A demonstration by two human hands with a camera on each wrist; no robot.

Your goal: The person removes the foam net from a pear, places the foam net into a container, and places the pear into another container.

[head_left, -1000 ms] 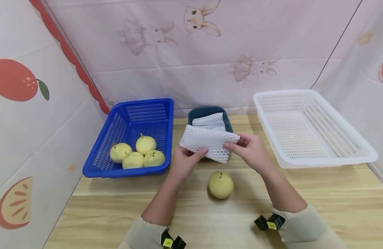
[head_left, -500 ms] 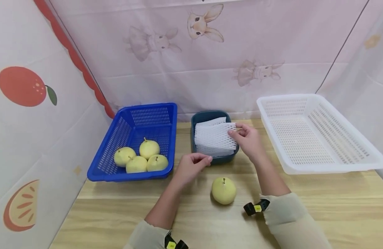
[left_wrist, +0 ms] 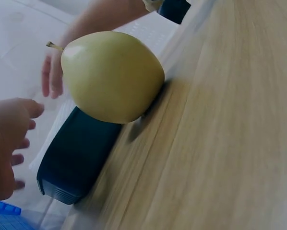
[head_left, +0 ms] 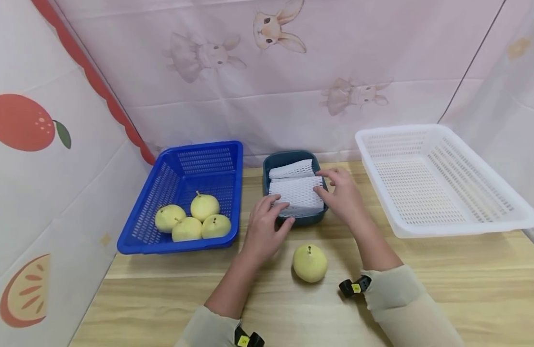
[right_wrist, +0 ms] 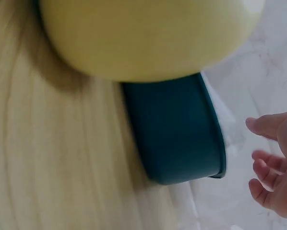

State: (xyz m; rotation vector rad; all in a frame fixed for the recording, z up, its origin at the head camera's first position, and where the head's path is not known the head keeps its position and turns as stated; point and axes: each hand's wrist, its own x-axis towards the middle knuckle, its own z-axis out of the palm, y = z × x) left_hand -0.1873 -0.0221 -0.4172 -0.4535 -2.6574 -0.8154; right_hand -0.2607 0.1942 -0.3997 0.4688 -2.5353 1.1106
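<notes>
White foam fruit nets (head_left: pixel 296 193) lie flat in a small dark teal box (head_left: pixel 308 220) at the middle of the table's far side. My left hand (head_left: pixel 263 230) is over the box's front left corner, fingers spread. At its right edge is my right hand (head_left: pixel 342 196), thumb and fingers apart. Neither hand grips anything; whether the fingertips touch the net I cannot tell. A yellow-green pear (head_left: pixel 310 263) stands on the table in front of the box, stem up, between my forearms. In both wrist views the pear (left_wrist: pixel 112 76) partly covers the box (right_wrist: pixel 174 132).
To the left, a blue plastic basket (head_left: pixel 141 245) holds several pears (head_left: pixel 188 229). A white plastic basket (head_left: pixel 427 188) stands on the right. Behind them hangs a pink printed cloth (head_left: pixel 197 111) that meets the table's far edge.
A foam net held between both hands has been lowered onto the others in the teal box and let go. The left hand let go first, then the right. The pear has not moved.
</notes>
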